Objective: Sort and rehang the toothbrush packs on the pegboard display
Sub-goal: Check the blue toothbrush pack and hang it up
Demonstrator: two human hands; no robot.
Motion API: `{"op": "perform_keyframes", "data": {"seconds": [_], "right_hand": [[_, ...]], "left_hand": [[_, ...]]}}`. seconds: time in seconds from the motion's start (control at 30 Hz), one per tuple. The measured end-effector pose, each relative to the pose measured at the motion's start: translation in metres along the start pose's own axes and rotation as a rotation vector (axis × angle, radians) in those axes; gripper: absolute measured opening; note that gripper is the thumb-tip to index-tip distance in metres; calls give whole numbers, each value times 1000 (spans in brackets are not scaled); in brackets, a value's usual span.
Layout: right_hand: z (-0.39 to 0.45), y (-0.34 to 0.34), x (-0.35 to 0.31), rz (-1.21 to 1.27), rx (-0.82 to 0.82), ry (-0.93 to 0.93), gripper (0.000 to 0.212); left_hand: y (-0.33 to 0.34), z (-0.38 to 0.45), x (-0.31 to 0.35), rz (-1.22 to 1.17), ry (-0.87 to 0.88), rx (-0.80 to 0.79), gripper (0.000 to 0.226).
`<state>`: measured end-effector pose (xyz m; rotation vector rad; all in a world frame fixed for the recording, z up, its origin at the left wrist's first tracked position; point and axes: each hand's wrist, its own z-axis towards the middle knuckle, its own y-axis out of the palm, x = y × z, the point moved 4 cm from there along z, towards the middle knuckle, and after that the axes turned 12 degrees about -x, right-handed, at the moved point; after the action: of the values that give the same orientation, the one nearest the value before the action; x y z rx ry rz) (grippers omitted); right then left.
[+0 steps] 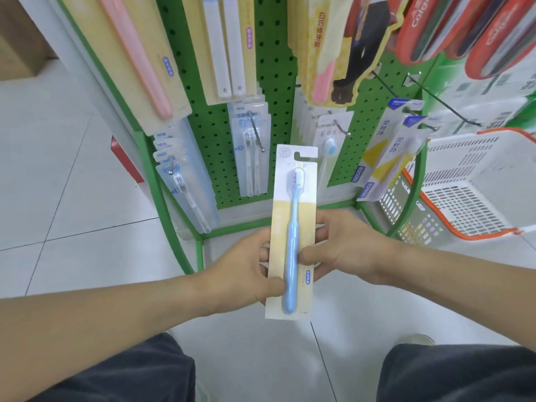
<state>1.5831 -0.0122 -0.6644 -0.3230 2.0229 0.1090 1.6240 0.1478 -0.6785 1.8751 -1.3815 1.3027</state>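
Both the left hand and right hand grip a blue toothbrush pack upright at frame centre, apparently mid-sort; next, its hang slot must meet the matching peg at one o'clock.

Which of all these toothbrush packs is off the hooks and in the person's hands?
The pack with the blue toothbrush on a white and pale yellow card. Left hand and right hand hold its sides in front of the green pegboard; the others hang on hooks.
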Motion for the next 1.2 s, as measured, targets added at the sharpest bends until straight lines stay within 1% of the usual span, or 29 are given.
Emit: {"op": "perform_keyframes", "data": {"seconds": [0.1,0.2,0.27,0.37,0.43,0.5,0.6,0.77,0.8,0.87,0.93,1.0,1.1,1.17,1.2], "right_hand": [[0,-4,3,47,43,7,35],[2,-2,5,37,49,24,35],[2,1,6,-14,42,35,38],[2,6,8,-67,23,43,45],[4,5,8,-56,72,17,44],[6,4,7,-53,124,-6,45],[8,4,8,-61,163,-10,39],[8,4,9,-91,164,-10,31],[8,4,7,-124,158,-15,31],[7,6,6,-175,133,-8,31],[5,11,7,-163,81,7,30],[5,14,7,-125,32,22,27],[3,13,6,-124,13,46,20],[2,10,4,-149,27,33,16],[2,8,3,-145,37,22,12]], "left_hand": [[3,4,-3,22,-37,-46,69],[4,5,-9,30,-102,-70,62],[4,6,-14,31,-128,-68,59],[4,7,-20,17,-161,-62,68],[3,8,-24,3,-185,-47,73],[1,9,-25,-44,-199,-18,73],[1,10,-23,-56,-184,-14,72],[6,5,-16,69,-198,-74,76],[6,4,-14,67,-204,-63,77],[4,5,-11,5,-176,10,75],[-1,5,-9,-61,-132,96,66],[-4,5,-8,-91,-110,118,56],[-5,5,-11,-39,-109,58,45],[-2,5,-15,56,-165,-37,45],[-1,4,-17,134,-208,-74,49]]}}
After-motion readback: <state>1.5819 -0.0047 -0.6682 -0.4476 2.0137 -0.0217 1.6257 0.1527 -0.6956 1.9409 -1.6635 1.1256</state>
